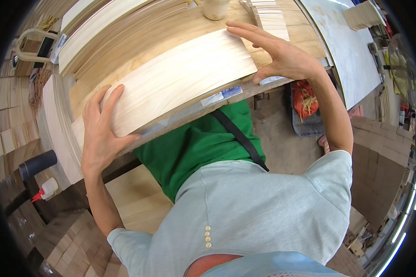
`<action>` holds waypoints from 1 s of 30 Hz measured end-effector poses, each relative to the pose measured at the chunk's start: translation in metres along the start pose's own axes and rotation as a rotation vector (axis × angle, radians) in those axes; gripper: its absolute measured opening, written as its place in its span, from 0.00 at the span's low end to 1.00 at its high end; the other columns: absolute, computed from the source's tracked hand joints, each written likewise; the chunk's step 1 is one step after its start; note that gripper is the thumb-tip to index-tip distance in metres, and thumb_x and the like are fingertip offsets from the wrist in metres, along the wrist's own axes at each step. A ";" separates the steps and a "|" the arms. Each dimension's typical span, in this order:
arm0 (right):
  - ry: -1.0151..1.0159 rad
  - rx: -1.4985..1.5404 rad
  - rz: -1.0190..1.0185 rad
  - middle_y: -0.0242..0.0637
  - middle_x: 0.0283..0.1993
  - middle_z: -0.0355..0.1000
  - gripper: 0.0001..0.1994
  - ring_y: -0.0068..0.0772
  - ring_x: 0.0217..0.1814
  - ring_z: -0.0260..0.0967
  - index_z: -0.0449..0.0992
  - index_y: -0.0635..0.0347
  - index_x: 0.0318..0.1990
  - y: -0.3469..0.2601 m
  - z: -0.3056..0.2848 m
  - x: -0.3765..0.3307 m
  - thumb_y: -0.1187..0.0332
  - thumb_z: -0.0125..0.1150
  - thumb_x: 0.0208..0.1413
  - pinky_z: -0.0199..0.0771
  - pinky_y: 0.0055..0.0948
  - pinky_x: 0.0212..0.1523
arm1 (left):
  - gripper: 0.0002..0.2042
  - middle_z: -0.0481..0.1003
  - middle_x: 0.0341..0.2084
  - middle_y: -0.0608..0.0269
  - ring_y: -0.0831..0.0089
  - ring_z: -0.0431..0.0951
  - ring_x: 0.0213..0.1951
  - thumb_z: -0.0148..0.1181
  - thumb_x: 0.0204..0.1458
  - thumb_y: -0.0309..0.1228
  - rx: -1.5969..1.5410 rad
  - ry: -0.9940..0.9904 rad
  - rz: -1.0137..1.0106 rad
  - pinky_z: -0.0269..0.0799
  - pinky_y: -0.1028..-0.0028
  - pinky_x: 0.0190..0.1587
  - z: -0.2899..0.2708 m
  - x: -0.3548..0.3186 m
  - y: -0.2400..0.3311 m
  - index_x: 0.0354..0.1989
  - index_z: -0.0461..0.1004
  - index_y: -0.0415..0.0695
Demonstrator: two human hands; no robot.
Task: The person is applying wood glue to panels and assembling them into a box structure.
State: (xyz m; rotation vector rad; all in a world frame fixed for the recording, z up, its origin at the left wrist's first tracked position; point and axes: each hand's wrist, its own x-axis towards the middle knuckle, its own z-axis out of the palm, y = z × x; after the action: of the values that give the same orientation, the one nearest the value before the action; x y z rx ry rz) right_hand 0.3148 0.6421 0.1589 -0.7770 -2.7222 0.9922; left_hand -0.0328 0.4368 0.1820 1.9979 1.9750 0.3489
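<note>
A long pale wooden board [180, 76] lies slantwise on the workbench in front of me. Over its left end, my left hand [100, 131] is spread, fingers flat on top and thumb by the near edge. My right hand [282, 57] arches past the right end. Its fingers reach toward the far corner and its thumb is by the near corner, all stretched apart. Whether the right fingertips touch the wood I cannot tell. Beneath the board is the light wooden worktop [305, 34].
Stacked wooden strips [111, 30] line the far left, with a jar [216, 8] beyond the board. More slats [272, 21] lie far right. A red-tipped glue bottle [47, 189] and dark roll [38, 165] are at left. A dark bin [305, 127] with a red bag stands below right.
</note>
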 end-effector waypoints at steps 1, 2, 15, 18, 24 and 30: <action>0.005 0.005 -0.019 0.32 0.75 0.47 0.56 0.42 0.75 0.48 0.53 0.44 0.71 -0.002 0.002 0.003 0.55 0.76 0.28 0.58 0.43 0.69 | 0.50 0.59 0.62 0.51 0.51 0.58 0.63 0.77 0.22 0.27 0.012 0.009 0.007 0.54 0.57 0.66 -0.001 -0.003 -0.003 0.64 0.63 0.49; 0.008 0.010 -0.041 0.32 0.75 0.47 0.55 0.41 0.75 0.48 0.54 0.44 0.71 -0.002 0.003 0.005 0.55 0.76 0.29 0.59 0.43 0.68 | 0.50 0.59 0.62 0.51 0.50 0.58 0.62 0.78 0.22 0.30 0.025 0.020 0.009 0.54 0.56 0.65 0.000 -0.006 -0.007 0.65 0.63 0.51; 0.024 0.090 0.100 0.33 0.74 0.51 0.60 0.38 0.62 0.63 0.58 0.49 0.70 -0.005 0.011 0.007 0.43 0.74 0.19 0.66 0.38 0.61 | 0.58 0.45 0.72 0.59 0.58 0.46 0.72 0.78 0.23 0.33 -0.197 -0.085 -0.154 0.45 0.59 0.72 -0.055 -0.086 -0.105 0.71 0.51 0.53; 0.032 0.035 0.117 0.32 0.74 0.51 0.61 0.36 0.59 0.66 0.58 0.49 0.70 -0.005 0.012 0.006 0.41 0.72 0.18 0.67 0.37 0.61 | 0.58 0.45 0.72 0.60 0.59 0.47 0.72 0.76 0.23 0.26 -0.239 -0.082 -0.127 0.46 0.61 0.72 -0.047 -0.083 -0.104 0.71 0.51 0.52; 0.040 0.030 0.120 0.31 0.74 0.51 0.60 0.35 0.57 0.66 0.59 0.49 0.70 -0.011 0.011 0.007 0.41 0.72 0.19 0.68 0.38 0.60 | 0.56 0.48 0.71 0.60 0.60 0.48 0.71 0.74 0.24 0.20 -0.248 -0.101 -0.099 0.48 0.63 0.72 -0.045 -0.075 -0.110 0.71 0.52 0.52; 0.044 0.111 0.160 0.33 0.74 0.50 0.61 0.39 0.63 0.64 0.56 0.48 0.71 -0.012 0.015 0.006 0.42 0.74 0.20 0.67 0.41 0.62 | 0.57 0.48 0.71 0.59 0.61 0.50 0.71 0.76 0.26 0.25 -0.331 -0.072 -0.131 0.51 0.64 0.70 -0.039 -0.075 -0.112 0.72 0.49 0.49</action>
State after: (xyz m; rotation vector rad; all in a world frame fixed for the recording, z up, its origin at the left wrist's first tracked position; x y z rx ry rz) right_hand 0.2998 0.6290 0.1546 -0.9960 -2.5754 1.1329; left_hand -0.1532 0.3639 0.1785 1.6451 1.8527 0.5262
